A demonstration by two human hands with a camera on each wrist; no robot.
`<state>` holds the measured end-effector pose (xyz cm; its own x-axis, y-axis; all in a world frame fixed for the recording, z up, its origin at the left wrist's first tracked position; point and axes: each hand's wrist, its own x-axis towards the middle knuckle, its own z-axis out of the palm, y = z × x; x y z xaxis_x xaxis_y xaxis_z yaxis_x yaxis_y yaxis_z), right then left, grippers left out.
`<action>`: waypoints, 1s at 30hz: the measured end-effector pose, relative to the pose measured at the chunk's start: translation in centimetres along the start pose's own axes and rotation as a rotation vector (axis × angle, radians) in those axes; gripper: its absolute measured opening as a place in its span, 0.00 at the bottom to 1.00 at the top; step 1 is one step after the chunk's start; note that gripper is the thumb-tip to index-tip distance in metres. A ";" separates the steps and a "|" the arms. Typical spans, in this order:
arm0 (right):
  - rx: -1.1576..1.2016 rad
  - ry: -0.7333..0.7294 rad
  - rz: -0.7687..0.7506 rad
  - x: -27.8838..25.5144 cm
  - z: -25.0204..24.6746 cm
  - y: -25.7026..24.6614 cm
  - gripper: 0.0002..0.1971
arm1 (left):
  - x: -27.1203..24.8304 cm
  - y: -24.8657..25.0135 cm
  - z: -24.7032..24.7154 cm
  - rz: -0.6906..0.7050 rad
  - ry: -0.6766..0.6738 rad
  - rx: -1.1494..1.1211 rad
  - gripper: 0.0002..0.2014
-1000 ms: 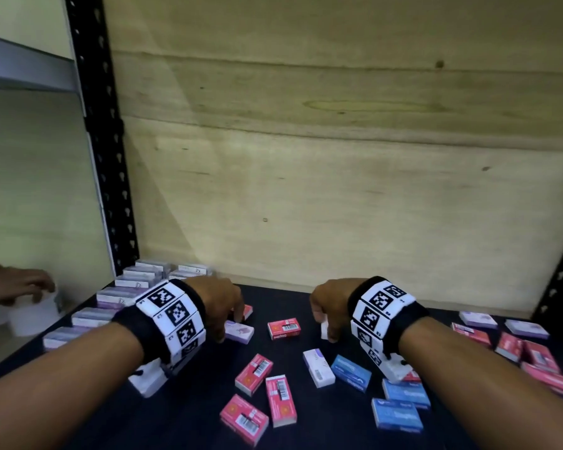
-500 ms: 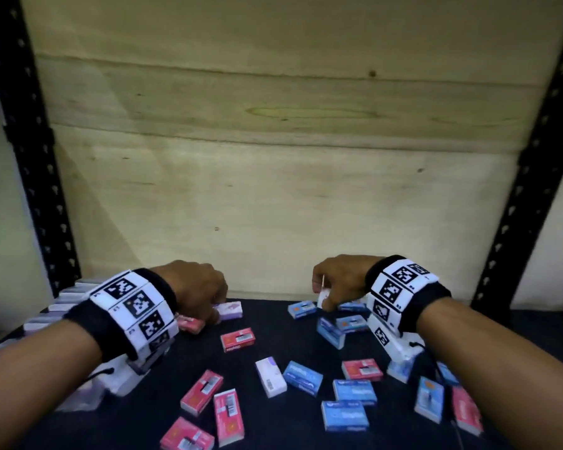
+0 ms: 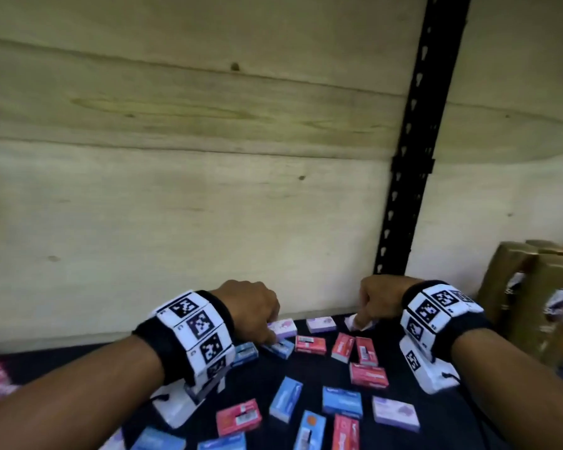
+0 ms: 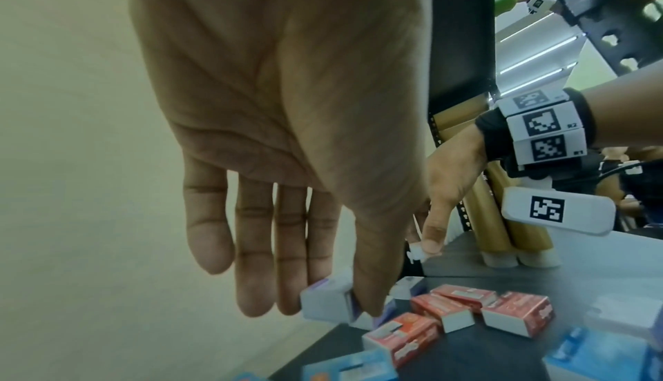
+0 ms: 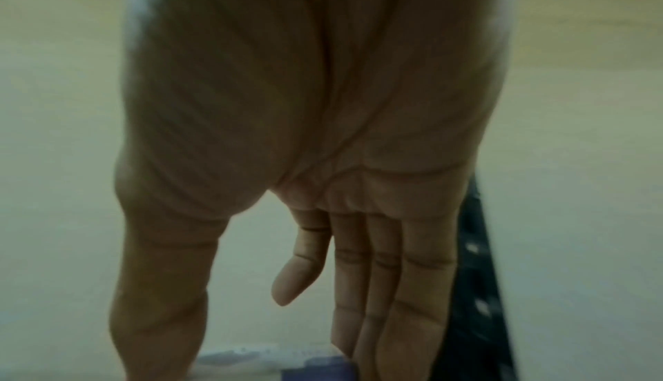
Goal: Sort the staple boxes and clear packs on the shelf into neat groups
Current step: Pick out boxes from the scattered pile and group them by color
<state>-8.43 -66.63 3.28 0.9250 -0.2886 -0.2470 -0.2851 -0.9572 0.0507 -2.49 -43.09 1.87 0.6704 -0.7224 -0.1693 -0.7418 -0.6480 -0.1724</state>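
Both hands: L (image 3: 254,306) & R (image 3: 379,298) each pinch 1 lilac box.

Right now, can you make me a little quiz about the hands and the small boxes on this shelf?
1. True or false: the left hand grips a red box.
2. Which colour are the two boxes lying side by side by the right hand? A red, B blue, C purple.
3. Fill in: the right hand pinches a ___ pack.

Key: 1 false, it holds a purple box. 2 A. 3 white.
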 end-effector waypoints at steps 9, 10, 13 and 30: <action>0.027 -0.044 0.122 2.6 2.6 4.2 0.22 | 7.6 5.4 0.1 0.044 0.041 -0.051 0.19; 0.030 -0.044 0.123 3.0 2.9 4.4 0.22 | 8.1 5.8 0.2 0.044 0.038 -0.048 0.19; 0.043 -0.056 0.120 3.7 3.5 4.6 0.22 | 9.0 6.5 0.5 0.046 0.015 -0.021 0.20; -0.048 -0.075 0.040 4.4 4.1 4.0 0.20 | 8.9 8.1 0.0 0.002 0.041 0.013 0.18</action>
<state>-6.50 -71.66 -1.59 0.8911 -0.3262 -0.3155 -0.3080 -0.9453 0.1075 -2.50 -54.78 -1.01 0.6678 -0.7330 -0.1298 -0.7425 -0.6437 -0.1852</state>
